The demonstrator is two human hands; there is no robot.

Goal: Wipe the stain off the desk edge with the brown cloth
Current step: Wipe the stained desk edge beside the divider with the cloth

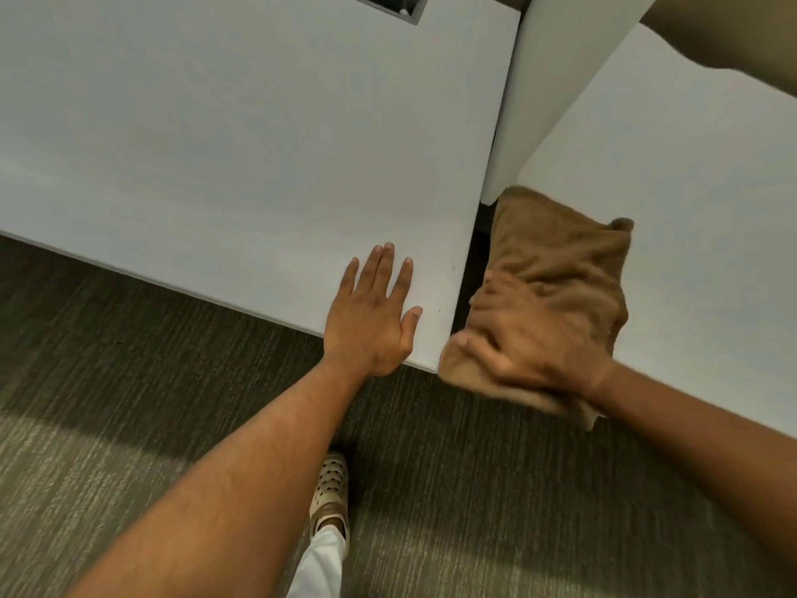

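So the right hand (528, 345) is clamped down on the brown cloth (560, 274), fingers curled over its lower end, in the lower right of centre of the frame. It's a bit motion-blurred, so I can't make out the fingertips cleanly. One cloth, bunched up; its lower left corner sits right against the corner of the left desk (215, 144), and the rest runs up over the dark gap (472, 269) between the desks and onto the near edge of the right desk (690, 187). A small pale bit of it sticks out below the wrist.

The left hand (375, 312) is just left of that, flat on the left desk's near corner, palm down, fingers spread and straight, holding nothing. It's near the cloth hand but not touching it.

Count: two hands, one cloth, two white desktops, one white divider panel (556, 79) standing between them toward the upper right. A couple of tiny dark specks (439, 311) show on the left desk near its right edge, between the two hands; can't tell if that's the stain.

Below the desks it's grey striped carpet (129, 403), and one foot in a beige perforated shoe (330, 489) with a white trouser leg (321, 563) shows at bottom centre.
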